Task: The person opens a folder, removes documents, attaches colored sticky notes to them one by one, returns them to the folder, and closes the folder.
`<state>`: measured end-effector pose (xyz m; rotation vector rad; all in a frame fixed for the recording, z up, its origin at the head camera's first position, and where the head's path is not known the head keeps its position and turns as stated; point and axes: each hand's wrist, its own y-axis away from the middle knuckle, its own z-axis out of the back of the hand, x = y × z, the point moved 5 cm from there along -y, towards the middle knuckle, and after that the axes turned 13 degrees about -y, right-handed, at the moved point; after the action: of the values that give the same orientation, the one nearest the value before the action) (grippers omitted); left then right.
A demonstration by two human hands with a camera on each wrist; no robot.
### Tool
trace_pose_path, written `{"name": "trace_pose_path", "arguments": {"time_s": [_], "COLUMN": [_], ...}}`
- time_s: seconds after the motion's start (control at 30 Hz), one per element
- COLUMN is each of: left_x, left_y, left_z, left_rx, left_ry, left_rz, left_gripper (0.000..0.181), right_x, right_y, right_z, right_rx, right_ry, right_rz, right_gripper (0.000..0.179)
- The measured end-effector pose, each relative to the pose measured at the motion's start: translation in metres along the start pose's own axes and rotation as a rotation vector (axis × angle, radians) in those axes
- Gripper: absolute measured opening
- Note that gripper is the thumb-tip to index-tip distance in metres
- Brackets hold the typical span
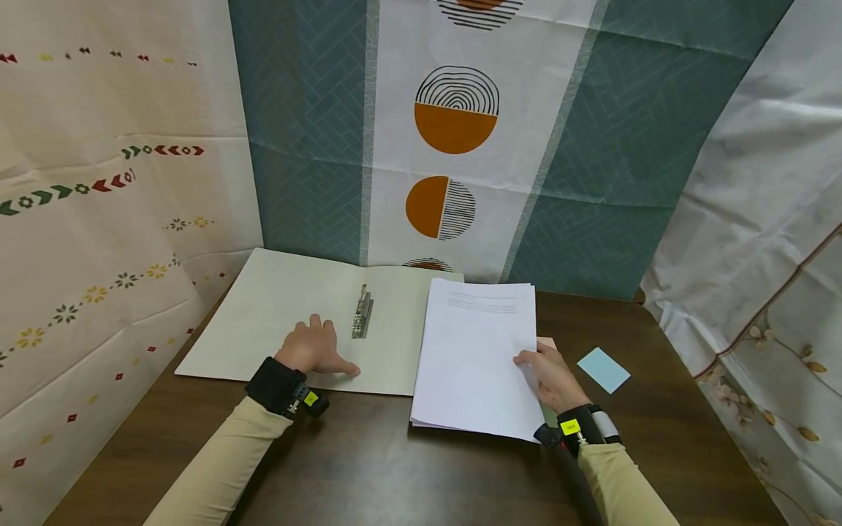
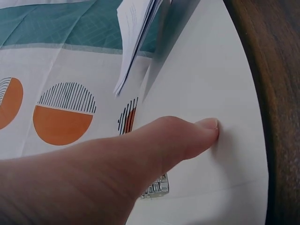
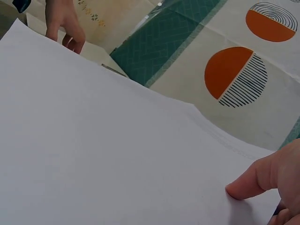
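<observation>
An open cream binder (image 1: pixel 289 299) lies on the table with a metal clip mechanism (image 1: pixel 362 313) near its spine. On its left cover rests my left hand (image 1: pixel 317 346), thumb out straight and touching the surface; the left wrist view shows the thumb (image 2: pixel 187 138) on the cream board. My right hand (image 1: pixel 551 376) pinches the right edge of a stack of white paper (image 1: pixel 479 358), thumb on top and fingers underneath. The stack covers part of the binder's right cover, and a few lines of print show near its top edge.
A light blue paper square (image 1: pixel 603 370) lies on the brown table (image 1: pixel 460 482), right of my right hand. Pink paper (image 1: pixel 547 342) and a bit of green (image 1: pixel 550 416) peek out beside the stack. Patterned cloths (image 1: pixel 309 131) hang behind and on both sides.
</observation>
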<state>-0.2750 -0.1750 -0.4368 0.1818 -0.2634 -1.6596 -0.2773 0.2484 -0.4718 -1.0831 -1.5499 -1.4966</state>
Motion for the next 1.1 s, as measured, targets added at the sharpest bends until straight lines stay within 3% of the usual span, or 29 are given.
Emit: {"name": "trace_pose_path", "arguments": {"time_s": [0.6,1.1], "left_x": [0.000,0.000], "left_y": [0.002,0.002], "left_z": [0.002,0.001], "left_rx": [-0.005,-0.005], "left_ry": [-0.023,-0.028], "left_rz": [0.005,0.001], "left_gripper": [0.113,0.114], "right_x": [-0.010,-0.023], "right_y": [0.038,0.040], "right_z": [-0.027,-0.032], "right_rx": [0.039,0.032], "right_ry": [0.037,0.029], "right_rz": [0.029,0.043], "right_gripper": [0.066,0.064]}}
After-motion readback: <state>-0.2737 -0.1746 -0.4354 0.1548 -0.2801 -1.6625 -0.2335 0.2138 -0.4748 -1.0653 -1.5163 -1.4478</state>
